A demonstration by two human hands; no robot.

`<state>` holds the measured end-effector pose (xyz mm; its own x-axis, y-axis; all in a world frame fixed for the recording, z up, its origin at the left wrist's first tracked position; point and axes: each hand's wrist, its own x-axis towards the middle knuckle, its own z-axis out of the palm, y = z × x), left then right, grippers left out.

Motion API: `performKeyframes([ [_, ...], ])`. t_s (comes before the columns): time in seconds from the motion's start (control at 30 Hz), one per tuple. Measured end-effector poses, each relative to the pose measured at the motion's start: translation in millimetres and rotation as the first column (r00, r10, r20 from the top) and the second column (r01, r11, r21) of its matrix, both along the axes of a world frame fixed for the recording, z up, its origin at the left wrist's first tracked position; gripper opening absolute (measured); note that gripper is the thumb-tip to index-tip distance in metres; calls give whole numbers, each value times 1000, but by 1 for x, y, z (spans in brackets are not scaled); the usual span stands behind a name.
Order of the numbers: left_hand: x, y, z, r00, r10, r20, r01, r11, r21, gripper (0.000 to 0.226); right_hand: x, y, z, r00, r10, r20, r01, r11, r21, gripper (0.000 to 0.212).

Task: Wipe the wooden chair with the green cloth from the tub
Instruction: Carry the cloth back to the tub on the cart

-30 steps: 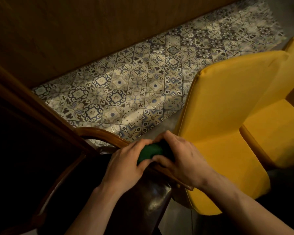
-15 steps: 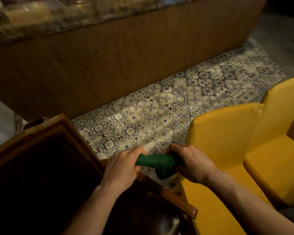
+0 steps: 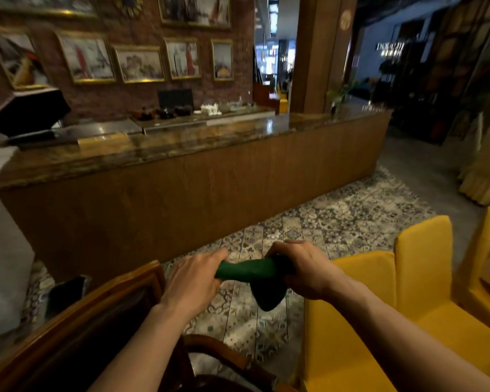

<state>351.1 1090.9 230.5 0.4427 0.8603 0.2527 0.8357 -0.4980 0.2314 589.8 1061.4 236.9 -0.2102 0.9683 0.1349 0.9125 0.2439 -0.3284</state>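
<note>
The green cloth (image 3: 245, 269) is twisted into a roll and stretched between my two hands in the air, with a loose end hanging below my right hand. My left hand (image 3: 194, 280) grips its left end and my right hand (image 3: 301, 268) grips its right end. The wooden chair (image 3: 218, 352), with a curved brown rail and dark seat, sits low under my forearms. The cloth hangs above the chair and does not touch it. No tub is in view.
A dark wooden table edge (image 3: 102, 295) runs at lower left. Yellow upholstered chairs (image 3: 365, 306) stand at right. A long wooden counter (image 3: 195, 182) crosses ahead, with patterned floor tiles (image 3: 309, 230) before it and framed pictures on the brick wall behind.
Both hands lifted the cloth off the chair rail and drew apart, stretching it into a twisted roll. The view tilted up from the floor to the counter and wall.
</note>
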Motion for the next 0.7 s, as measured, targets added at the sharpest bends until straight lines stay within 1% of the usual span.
performKeyframes([
  [0.23, -52, -38, 91, 996, -25, 91, 12, 990, 139, 26, -47, -49, 102, 1000, -7, 27, 1, 976, 217, 38],
  [0.33, -69, -53, 125, 994, -36, 103, 13, 976, 216, 26, -65, -71, 138, 1000, -16, 27, 7, 953, 303, 39],
  [0.47, -89, -72, 161, 993, -26, 115, -8, 956, 292, 28, -85, -92, 172, 1000, -20, 22, 10, 929, 369, 44],
  [0.6, -103, -85, 185, 993, -12, 119, -27, 946, 324, 28, -99, -99, 195, 1000, 6, 28, -17, 914, 404, 45],
  [0.7, -119, -94, 203, 992, 63, 111, -100, 926, 365, 29, -116, -95, 210, 998, 60, 31, -68, 900, 431, 46],
])
